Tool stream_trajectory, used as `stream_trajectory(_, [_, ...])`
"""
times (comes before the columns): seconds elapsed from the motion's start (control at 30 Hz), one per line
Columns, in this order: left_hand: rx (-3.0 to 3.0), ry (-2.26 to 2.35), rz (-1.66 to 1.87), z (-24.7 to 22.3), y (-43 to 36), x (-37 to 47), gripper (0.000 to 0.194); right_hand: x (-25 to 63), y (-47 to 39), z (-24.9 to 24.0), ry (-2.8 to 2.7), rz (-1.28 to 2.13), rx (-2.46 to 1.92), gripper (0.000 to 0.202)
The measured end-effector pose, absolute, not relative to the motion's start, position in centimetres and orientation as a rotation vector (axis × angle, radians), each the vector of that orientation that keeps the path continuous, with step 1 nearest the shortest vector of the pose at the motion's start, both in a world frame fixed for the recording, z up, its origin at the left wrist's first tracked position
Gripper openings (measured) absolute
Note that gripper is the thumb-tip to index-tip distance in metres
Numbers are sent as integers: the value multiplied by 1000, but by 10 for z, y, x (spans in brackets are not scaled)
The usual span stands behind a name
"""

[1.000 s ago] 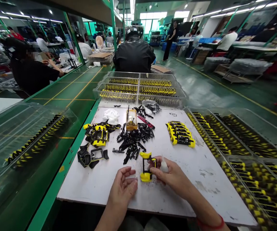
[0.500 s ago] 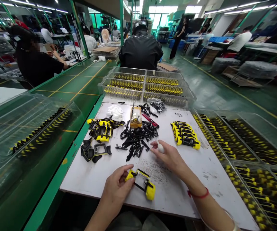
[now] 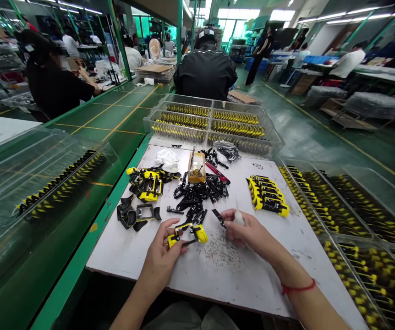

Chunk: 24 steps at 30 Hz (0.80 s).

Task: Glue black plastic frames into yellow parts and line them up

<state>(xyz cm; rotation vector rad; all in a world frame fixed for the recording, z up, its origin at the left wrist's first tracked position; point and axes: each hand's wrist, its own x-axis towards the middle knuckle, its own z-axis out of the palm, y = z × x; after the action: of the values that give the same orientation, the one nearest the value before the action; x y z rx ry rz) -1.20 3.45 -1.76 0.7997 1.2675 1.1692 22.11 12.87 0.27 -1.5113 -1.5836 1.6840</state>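
My left hand [image 3: 165, 245] is closed on the left end of a yellow-and-black plastic frame [image 3: 201, 233], tilted above the white board. Between the thumb and fingers of my right hand [image 3: 249, 231] is a small black plastic strip [image 3: 218, 217]. A white squeeze bottle with a thin nozzle [image 3: 239, 217] is also tucked in that hand. Just beyond both hands lies a pile of black plastic pieces [image 3: 197, 197]. At the left are more yellow-and-black frames [image 3: 151, 185] and black curved frames [image 3: 144, 212]. A row of yellow-and-black assemblies [image 3: 269, 196] lies at the right.
A small amber box [image 3: 196, 169], a white crumpled cloth [image 3: 166, 159] and red tweezers [image 3: 218, 172] lie behind the pile. Clear trays of yellow-and-black parts stand behind [image 3: 211, 121], right [image 3: 342, 229] and left [image 3: 56, 183]. A person in a black jacket [image 3: 205, 68] sits ahead.
My right hand has picked up a black strip from the near edge of the pile and drawn back toward me. My left hand has lifted and turned the yellow-and-black frame.
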Motion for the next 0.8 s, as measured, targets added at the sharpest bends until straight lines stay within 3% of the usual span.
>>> stream_trajectory(0.1, [1157, 1342, 1106, -12, 42, -4, 26, 226, 113, 11, -1391, 1999, -1367, 31])
stream_trajectory(0.2, [1414, 1406, 1025, -7, 49, 8, 27, 226, 103, 15, -1337, 2171, -1282, 24])
stream_trajectory(0.4, [1593, 1411, 1043, -10, 51, 23, 16, 228, 98, 16, -1337, 2238, -1297, 29])
stream_trajectory(0.53, [1595, 1487, 1104, -16, 50, 24, 14, 232, 96, 19, -1589, 1755, -1393, 33])
stream_trajectory(0.7, [1562, 1537, 1124, -16, 50, 26, 12, 228, 84, 22, -2118, 877, -1246, 7])
stream_trajectory(0.8, [1552, 1533, 1120, -15, 50, 28, 12, 223, 76, 18, -2299, 610, -1186, 18])
